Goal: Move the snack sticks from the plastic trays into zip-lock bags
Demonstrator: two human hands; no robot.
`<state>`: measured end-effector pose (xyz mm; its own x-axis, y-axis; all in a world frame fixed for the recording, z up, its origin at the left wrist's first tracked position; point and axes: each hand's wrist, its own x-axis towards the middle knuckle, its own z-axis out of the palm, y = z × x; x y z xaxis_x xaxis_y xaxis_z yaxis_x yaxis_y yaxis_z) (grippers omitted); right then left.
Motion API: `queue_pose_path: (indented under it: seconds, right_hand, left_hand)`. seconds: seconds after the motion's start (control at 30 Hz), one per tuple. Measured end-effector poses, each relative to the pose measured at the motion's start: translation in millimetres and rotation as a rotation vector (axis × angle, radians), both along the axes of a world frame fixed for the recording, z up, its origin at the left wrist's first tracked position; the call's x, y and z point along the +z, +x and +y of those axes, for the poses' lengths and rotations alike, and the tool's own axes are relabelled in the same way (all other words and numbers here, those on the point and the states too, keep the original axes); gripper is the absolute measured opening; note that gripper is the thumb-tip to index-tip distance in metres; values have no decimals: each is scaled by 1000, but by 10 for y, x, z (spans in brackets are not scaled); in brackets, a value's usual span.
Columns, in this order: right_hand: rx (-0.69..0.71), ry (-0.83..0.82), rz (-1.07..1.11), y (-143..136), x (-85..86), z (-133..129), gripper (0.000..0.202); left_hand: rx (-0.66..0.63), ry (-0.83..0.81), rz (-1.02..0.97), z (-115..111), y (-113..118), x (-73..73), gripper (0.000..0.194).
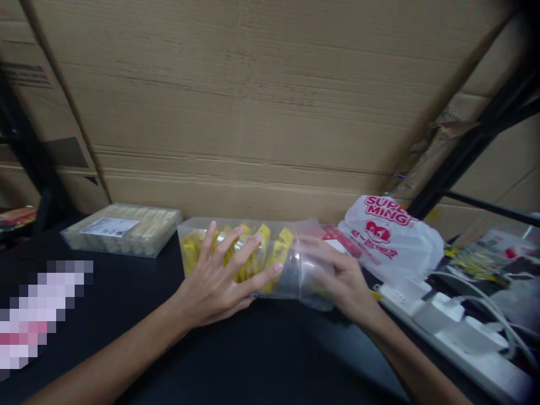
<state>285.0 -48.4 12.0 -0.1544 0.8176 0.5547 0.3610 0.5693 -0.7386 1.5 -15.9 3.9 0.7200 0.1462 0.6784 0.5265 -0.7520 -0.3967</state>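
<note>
Left hand [217, 284]: fingers spread across the clear pack [293, 284], unclenched. Right hand [350, 278]: blurred at the pack's right end, grip undeterminable. Pack: on the black table [270, 349], yellow sachets [280, 250] inside; judged light, flexible, slippery; best supported at both ends. White bag [388, 247]: right of pack.

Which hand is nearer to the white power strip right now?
The right hand: it is at the clear container's right end, just left of the power strip. The left hand lies across the yellow packets, farther left.
</note>
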Motion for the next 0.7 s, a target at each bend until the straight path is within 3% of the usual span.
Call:
queue_pose_path:
  seconds: [0.1, 0.23, 0.33, 0.47, 0.6, 0.7]
  right_hand:
    - [84, -36, -122, -21, 9, -25, 33]
    - [-187, 79, -112, 250, 99, 2, 21]
    - [-287, 16, -451, 469, 143, 27, 17]
    - [-209, -108, -819, 533, 75, 71, 10]
    - [-164, -108, -768, 478, 67, 67, 10]
    - [-289, -86, -456, 491, 142, 6, 14]
  left_hand:
    - [0, 3, 19, -5, 12, -8, 76]
    - [43, -21, -24, 48, -29, 24, 82]
    - [80, -26, -58, 82, -60, 51, 82]
    - [100, -29, -65, 92, -71, 64, 80]
    - [106, -37, -67, 88, -71, 68, 81]
    - [112, -44, -65, 85, -70, 63, 83]
